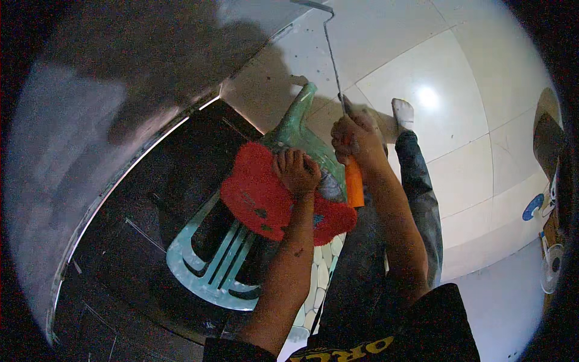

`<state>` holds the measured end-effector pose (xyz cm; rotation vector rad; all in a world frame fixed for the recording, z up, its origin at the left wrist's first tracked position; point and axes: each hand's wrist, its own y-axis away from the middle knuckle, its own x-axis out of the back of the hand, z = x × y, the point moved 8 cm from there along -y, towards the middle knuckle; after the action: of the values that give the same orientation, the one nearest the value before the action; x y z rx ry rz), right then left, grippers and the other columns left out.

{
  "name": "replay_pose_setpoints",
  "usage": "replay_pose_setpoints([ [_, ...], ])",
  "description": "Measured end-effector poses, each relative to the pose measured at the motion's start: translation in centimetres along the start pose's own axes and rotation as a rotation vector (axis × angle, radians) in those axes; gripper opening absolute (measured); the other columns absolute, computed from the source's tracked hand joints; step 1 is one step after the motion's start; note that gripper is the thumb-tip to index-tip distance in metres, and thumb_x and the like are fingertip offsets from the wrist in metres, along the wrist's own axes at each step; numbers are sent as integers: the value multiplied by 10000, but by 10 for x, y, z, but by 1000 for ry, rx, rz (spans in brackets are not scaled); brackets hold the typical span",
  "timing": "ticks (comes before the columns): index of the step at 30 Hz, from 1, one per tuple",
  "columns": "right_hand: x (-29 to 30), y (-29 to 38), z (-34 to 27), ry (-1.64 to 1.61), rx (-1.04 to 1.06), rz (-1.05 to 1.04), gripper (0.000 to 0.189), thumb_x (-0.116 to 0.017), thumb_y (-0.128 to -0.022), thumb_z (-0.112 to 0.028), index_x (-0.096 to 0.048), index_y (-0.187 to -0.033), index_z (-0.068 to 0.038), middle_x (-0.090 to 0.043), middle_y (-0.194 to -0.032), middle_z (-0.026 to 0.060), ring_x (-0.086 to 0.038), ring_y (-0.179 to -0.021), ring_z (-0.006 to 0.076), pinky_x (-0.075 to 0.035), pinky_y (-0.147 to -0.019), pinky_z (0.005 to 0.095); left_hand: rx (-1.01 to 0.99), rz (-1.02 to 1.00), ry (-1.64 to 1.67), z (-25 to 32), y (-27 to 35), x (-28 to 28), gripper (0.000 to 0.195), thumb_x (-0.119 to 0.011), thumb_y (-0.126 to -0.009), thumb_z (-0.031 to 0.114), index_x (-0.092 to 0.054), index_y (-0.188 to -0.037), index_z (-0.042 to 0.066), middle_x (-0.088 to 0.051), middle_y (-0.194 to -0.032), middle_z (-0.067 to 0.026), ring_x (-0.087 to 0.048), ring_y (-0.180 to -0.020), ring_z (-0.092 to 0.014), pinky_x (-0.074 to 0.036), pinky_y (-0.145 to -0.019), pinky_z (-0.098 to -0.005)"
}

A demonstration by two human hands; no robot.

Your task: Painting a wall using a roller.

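Observation:
My right hand (357, 135) is closed round the orange handle (354, 183) of a paint roller. Its bent metal rod (332, 54) runs up and away to a thin grey bar (312, 5) at the top edge. My left hand (296, 171) lies with curled fingers on a red plush mat (258, 190); whether it grips the cloth or only leans on it I cannot tell. Under the mat is a green plastic chair (212, 276), its slotted back towards the lower left and one leg (298, 108) pointing away.
Pale floor tiles (457, 167) spread to the right, with dark tiles (135, 190) on the left beside a grey wall (68, 122). My jeans leg (416, 172) ends in a white-socked foot (402, 113). A blue disc (533, 207) and a clear round container (552, 267) are at the right rim.

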<state>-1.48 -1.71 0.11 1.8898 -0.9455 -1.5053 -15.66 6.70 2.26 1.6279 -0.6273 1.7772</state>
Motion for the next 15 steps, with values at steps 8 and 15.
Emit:
replay_pose_setpoints([
  [8,-56,1,5,-202,-60,59,77,-494,-914,-167,-442,-935,-115,-426,-666,3,-370,-450,74,-304,-361,214,-49,28,-101,-10,6,3,268,-456,-801,295,-573,-854,60,-577,-996,-108,-508,-1019,-311,-323,-970,-496],
  [15,-65,2,10,-209,-123,50,64,-472,-929,-164,-439,-971,-129,-429,-667,7,-370,-452,81,-319,-357,211,-68,85,3,-21,17,-9,299,-453,-822,328,-581,-873,63,-577,-1045,-100,-498,-1075,-317,-299,-999,-510],
])
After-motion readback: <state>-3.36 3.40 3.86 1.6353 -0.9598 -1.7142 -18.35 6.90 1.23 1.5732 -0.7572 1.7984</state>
